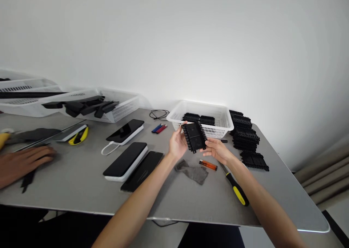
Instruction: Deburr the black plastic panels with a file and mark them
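Note:
Between my two hands a black plastic panel with toothed edges (194, 136) is held up and tilted above the table. My left hand (177, 143) is closed on the panel's left edge. At the lower right edge, the fingers of my right hand (218, 150) grip it too. Just behind the panel stands a white plastic basket (229, 122) holding more such black panels (207, 120). Below my hands lie a grey cloth (193, 172) and an orange lighter (208, 164). Partly under my right forearm is a yellow-and-black handled tool (237, 191).
Stacked black panels (245, 135) stand right of the basket, with another panel (254, 160) in front. Phones and white power banks (125, 161) lie left, near two lighters (159, 128). A co-worker's hand (29, 160) rests far left, by a yellow cutter (78, 136) and baskets (125, 109).

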Demonstrator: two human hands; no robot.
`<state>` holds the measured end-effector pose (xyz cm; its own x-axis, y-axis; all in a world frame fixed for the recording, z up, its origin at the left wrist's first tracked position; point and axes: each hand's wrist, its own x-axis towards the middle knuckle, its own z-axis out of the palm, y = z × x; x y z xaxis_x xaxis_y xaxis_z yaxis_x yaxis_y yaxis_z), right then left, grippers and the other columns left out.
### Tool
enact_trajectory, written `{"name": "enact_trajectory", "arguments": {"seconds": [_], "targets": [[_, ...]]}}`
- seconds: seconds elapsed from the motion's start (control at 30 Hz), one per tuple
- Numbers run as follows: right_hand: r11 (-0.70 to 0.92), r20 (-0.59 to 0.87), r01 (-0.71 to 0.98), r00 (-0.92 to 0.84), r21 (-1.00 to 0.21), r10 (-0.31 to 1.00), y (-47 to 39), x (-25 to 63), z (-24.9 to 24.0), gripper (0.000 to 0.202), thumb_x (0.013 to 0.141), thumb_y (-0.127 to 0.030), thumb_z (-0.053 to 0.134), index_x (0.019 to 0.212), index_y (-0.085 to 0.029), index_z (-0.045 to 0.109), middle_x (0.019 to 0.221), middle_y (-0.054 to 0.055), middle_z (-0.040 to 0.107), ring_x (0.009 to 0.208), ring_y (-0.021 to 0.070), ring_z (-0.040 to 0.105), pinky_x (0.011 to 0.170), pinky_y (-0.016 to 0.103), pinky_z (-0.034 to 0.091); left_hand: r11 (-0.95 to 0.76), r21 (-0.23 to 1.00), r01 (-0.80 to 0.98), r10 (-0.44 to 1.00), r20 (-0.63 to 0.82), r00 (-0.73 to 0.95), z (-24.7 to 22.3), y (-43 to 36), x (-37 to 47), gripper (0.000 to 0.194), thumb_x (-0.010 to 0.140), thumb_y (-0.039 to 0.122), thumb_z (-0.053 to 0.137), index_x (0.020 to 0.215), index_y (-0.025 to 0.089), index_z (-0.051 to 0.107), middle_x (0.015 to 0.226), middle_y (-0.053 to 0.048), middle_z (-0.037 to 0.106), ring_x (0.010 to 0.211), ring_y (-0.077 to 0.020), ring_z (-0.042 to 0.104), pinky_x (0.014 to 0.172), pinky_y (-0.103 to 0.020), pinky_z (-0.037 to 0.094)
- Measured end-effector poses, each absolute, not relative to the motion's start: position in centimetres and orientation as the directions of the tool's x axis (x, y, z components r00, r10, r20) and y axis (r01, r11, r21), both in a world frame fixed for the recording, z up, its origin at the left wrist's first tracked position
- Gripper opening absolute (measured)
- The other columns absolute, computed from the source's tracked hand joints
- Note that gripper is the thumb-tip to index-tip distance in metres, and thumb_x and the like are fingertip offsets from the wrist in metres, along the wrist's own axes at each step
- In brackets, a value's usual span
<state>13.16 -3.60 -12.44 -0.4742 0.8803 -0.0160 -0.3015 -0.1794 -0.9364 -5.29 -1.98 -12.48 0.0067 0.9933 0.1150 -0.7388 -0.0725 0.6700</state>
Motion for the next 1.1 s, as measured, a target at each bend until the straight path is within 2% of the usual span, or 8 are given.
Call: {"name": "enact_trajectory", "arguments": {"seconds": [0.1,0.23,0.37,0.53,0.77,0.87,0.97,1.1], "targets": [[-0.129,0.02,-0.294,-0.454,-0.947,0.891,-3.8,12.4,-13.2,0.036,0.073,-0.038,0.077,0.096,-0.018,0.058,0.087,0.004,0.071,0.082,0.0194,0.072,0.072,0.032,0.06,0.112,0.653,-0.749,0.986,0.02,0.165,-12.8,-2.5,-4.8,0.048,0.089,0.058,0.046,0.103,0.019,0.069,0.091,-0.006,0.075,0.086,-0.0226,0.07,0.078,-0.034,0.054],[-0.046,0.027,-0.151,-0.449,-0.987,0.893,-3.9,12.2,-14.4,0.043,0.071,-0.047,0.077,0.099,-0.018,0.061,0.092,0.006,0.071,0.086,0.02,0.071,0.075,0.035,0.06,0.206,0.647,-0.734,0.966,-0.014,0.259,-13.1,-2.8,-4.7,0.054,0.093,0.058,0.039,0.109,0.016,0.069,0.097,-0.009,0.075,0.09,-0.0232,0.07,0.081,-0.034,0.055],[0.062,0.011,0.114,-0.397,-0.992,0.918,-4.1,12.5,-14.9,0.049,0.088,-0.06,0.05,0.094,-0.014,0.065,0.092,0.011,0.07,0.077,0.0186,0.07,0.063,0.03,0.057,0.211,0.631,-0.747,0.972,-0.052,0.23,-13.1,-2.7,-4.8,0.056,0.092,0.06,0.039,0.111,0.016,0.069,0.1,-0.009,0.075,0.092,-0.023,0.07,0.085,-0.034,0.055],[0.42,0.079,0.511,-0.561,-0.75,0.824,-5.4,12.8,-14.0,0.039,0.099,-0.035,0.035,0.115,-0.016,0.066,0.094,0.007,0.071,0.067,0.0133,0.064,0.069,0.028,0.051,0.184,0.57,-0.801,0.983,-0.089,0.162,-12.6,-2.3,-5.7,0.054,0.09,0.059,0.044,0.113,0.016,0.067,0.097,-0.008,0.076,0.09,-0.0215,0.07,0.084,-0.032,0.055],[0.621,0.034,0.604,-0.703,-0.499,0.711,-7.6,9.5,-13.9,0.043,0.087,-0.04,0.062,0.126,-0.022,0.063,0.116,0.011,0.067,0.099,0.0235,0.064,0.086,0.035,0.049,0.219,0.529,-0.82,0.976,-0.126,0.18,-13.0,-2.3,-6.0,0.049,0.091,0.056,0.046,0.106,0.015,0.069,0.09,-0.007,0.076,0.08,-0.0207,0.071,0.076,-0.032,0.057],[0.654,0.044,0.62,-0.71,-0.434,0.703,-8.0,8.4,-14.3,0.037,0.089,-0.024,0.054,0.125,-0.021,0.065,0.111,0.011,0.067,0.101,0.0238,0.063,0.086,0.035,0.049,0.229,0.544,-0.807,0.973,-0.121,0.194,-13.1,-2.4,-5.7,0.049,0.09,0.057,0.046,0.106,0.015,0.068,0.091,-0.008,0.075,0.081,-0.0214,0.071,0.076,-0.033,0.058],[0.657,0.037,0.517,-0.771,-0.548,0.636,-7.6,9.6,-13.0,0.039,0.083,-0.009,0.049,0.113,-0.02,0.072,0.106,0.008,0.071,0.096,0.0199,0.065,0.085,0.031,0.049,0.219,0.558,-0.8,0.973,-0.062,0.223,-12.8,-2.7,-5.3,0.058,0.092,0.06,0.04,0.115,0.014,0.065,0.1,-0.011,0.074,0.092,-0.024,0.071,0.083,-0.037,0.057],[0.449,-0.125,0.423,-0.822,-0.787,0.555,-5.7,14.0,-9.2,0.03,0.08,-0.017,0.056,0.102,-0.021,0.076,0.088,0.002,0.075,0.072,0.0153,0.065,0.068,0.026,0.05,0.203,0.557,-0.805,0.969,0.002,0.245,-12.5,-3.2,-5.0,0.063,0.092,0.062,0.035,0.119,0.013,0.064,0.105,-0.013,0.073,0.097,-0.0251,0.07,0.087,-0.04,0.056]]}}
